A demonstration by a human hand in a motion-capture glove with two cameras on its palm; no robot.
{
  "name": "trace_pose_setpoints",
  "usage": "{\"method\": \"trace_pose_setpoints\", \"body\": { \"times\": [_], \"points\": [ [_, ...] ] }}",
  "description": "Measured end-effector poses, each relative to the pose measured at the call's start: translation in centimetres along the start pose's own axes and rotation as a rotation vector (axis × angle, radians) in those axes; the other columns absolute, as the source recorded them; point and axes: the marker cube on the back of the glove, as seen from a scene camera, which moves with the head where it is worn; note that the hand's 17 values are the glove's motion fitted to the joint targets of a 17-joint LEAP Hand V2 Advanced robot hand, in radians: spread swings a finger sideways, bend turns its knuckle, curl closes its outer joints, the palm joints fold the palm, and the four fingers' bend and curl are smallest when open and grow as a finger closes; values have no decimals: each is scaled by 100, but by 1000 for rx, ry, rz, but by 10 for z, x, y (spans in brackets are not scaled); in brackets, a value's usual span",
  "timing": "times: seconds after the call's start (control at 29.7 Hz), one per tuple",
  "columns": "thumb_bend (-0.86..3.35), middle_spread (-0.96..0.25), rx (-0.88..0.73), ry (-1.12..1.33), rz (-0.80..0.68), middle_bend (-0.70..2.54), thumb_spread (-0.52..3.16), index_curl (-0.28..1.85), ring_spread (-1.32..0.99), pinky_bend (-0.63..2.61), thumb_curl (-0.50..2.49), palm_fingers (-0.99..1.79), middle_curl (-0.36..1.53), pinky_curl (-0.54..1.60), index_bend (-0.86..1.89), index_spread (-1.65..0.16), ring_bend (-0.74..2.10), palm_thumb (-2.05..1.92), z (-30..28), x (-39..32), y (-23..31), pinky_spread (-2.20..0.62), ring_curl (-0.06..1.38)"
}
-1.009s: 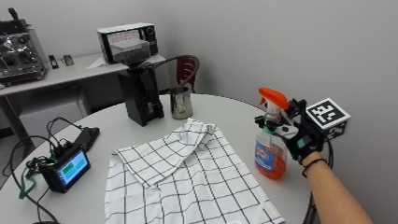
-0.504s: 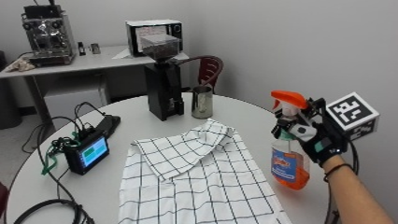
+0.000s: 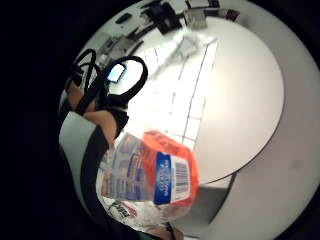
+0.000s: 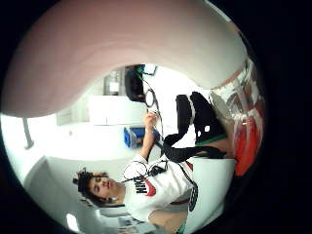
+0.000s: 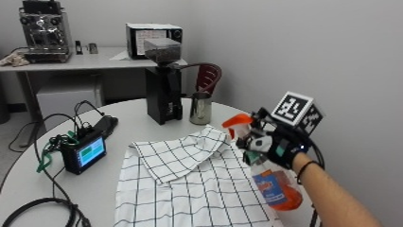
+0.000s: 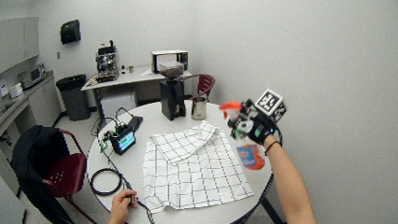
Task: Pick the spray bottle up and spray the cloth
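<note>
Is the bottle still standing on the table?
Apart. Outside view: the gloved hand holds the bottle tilted, its base hanging past the table edge, nothing under it.

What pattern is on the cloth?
White with a black grid check, on the cloth; clearest in the outside view.

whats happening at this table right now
A person's gloved right hand grips a spray bottle of orange liquid by its neck, lifted off the round table and tilted, its orange nozzle toward the checked cloth spread flat there. The bare hand rests at the table's near edge.
</note>
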Motion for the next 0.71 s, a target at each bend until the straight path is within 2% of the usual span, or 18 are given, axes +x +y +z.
{"method": "trace_pose_setpoints", "body": {
  "times": [0.1, 0.24, 0.3, 0.54, 0.71],
  "points": [
    [-1, -9, -39, -13, 9, 62, 116, 17, -10, 26, 40, 113, 45, 34, 7, -24, 68, 82, 12, 11, -10, 9, 40],
    [-1, -8, 64, -25, -61, 62, 117, 17, -10, 26, 41, 113, 45, 35, 7, -22, 68, 84, -34, -37, -12, 9, 41],
    [-1, -8, 76, -8, -76, 63, 117, 17, -10, 26, 41, 113, 45, 35, 7, -22, 68, 84, -39, -60, -11, 9, 41],
    [-1, -8, -71, 94, -2, 63, 117, 17, -10, 27, 42, 114, 46, 36, 7, -22, 69, 84, 12, -42, -23, 8, 41],
    [-1, -8, 20, 96, -71, 63, 118, 17, -9, 27, 42, 113, 46, 36, 6, -22, 69, 85, -35, -89, -17, 9, 41]
  ]
}}
